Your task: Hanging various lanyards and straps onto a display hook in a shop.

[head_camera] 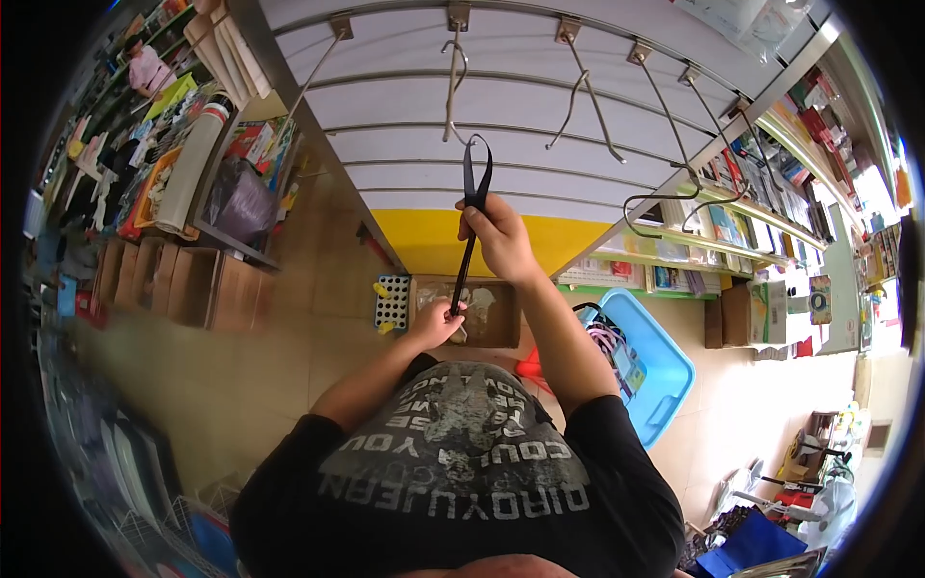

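A black lanyard strap (472, 180) runs taut between my two hands. Its upper end forms an open loop at the tip of an S-shaped metal hook (462, 61), which hangs along a straight display prong; I cannot tell whether the loop is over the hook. Just below that loop, my right hand (498, 235) pinches the strap between thumb and fingers. Lower down, close to my shirt, my left hand (435, 323) grips the strap's bottom end. A small pale piece shows under the left fingers, too small to make out.
More metal prongs (601, 108) stick out from the white slatwall panel (405, 108). Below stand an open cardboard box (509, 314), a perforated tray (391, 302) and a light-blue plastic bin (676, 376) with lanyards inside. Goods shelves (694, 249) flank the right; a person (147, 68) is far left.
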The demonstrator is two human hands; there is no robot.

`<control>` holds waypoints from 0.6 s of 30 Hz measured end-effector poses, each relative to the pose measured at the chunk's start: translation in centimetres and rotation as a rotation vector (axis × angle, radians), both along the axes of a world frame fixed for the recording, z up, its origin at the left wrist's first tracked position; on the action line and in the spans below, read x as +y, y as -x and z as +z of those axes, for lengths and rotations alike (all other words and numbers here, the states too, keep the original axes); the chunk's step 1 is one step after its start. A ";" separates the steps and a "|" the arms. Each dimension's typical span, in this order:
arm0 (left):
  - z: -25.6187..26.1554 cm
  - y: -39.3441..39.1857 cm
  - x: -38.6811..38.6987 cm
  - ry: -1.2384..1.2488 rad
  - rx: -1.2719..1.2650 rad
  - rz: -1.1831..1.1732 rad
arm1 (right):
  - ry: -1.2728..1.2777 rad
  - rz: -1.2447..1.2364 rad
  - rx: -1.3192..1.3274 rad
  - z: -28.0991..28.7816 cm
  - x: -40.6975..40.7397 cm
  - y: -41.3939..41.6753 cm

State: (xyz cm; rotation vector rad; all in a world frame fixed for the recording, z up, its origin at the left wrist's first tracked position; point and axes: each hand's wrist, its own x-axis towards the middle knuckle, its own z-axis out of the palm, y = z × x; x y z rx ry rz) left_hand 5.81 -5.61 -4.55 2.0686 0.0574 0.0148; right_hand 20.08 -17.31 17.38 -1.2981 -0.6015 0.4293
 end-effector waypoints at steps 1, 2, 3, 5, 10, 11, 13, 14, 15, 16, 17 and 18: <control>0.8 0.0 -0.2 0.000 0.000 -0.013 | 0.000 -0.013 0.000 1.0 -0.1 0.2; 1.6 -0.1 -0.4 0.035 -0.063 0.018 | -0.010 -0.025 -0.021 1.9 -0.4 0.3; 2.6 -0.1 -0.6 0.069 -0.124 0.043 | -0.022 -0.042 -0.041 2.6 -0.6 0.5; 4.2 -0.6 -0.9 0.129 -0.142 0.033 | -0.022 -0.107 -0.076 3.3 -0.9 0.5; 1.1 -1.4 0.1 0.509 -0.019 -0.094 | 0.074 -0.125 -0.413 6.1 -3.8 3.0; 2.2 -1.7 -0.1 0.699 -0.020 -0.133 | 0.109 -0.116 -0.460 6.2 -5.2 3.4; 4.8 -1.5 -0.5 0.788 -0.008 -0.064 | 0.179 -0.157 -0.452 5.4 -8.5 4.0; 5.0 -1.6 -0.5 0.795 0.022 -0.092 | 0.180 -0.214 -0.416 4.9 -10.3 4.4; 5.0 -1.5 -0.1 0.791 0.037 -0.091 | 0.176 -0.259 -0.381 4.5 -12.2 4.9; 4.5 -1.1 0.5 0.788 0.053 -0.082 | 0.211 -0.279 -0.222 5.0 -14.2 5.7; 3.7 -1.1 1.0 0.760 0.068 -0.084 | 0.183 -0.345 -0.125 5.7 -15.8 6.4; 3.1 -0.9 1.2 0.732 0.110 -0.057 | 0.162 -0.431 -0.091 6.1 -17.5 6.9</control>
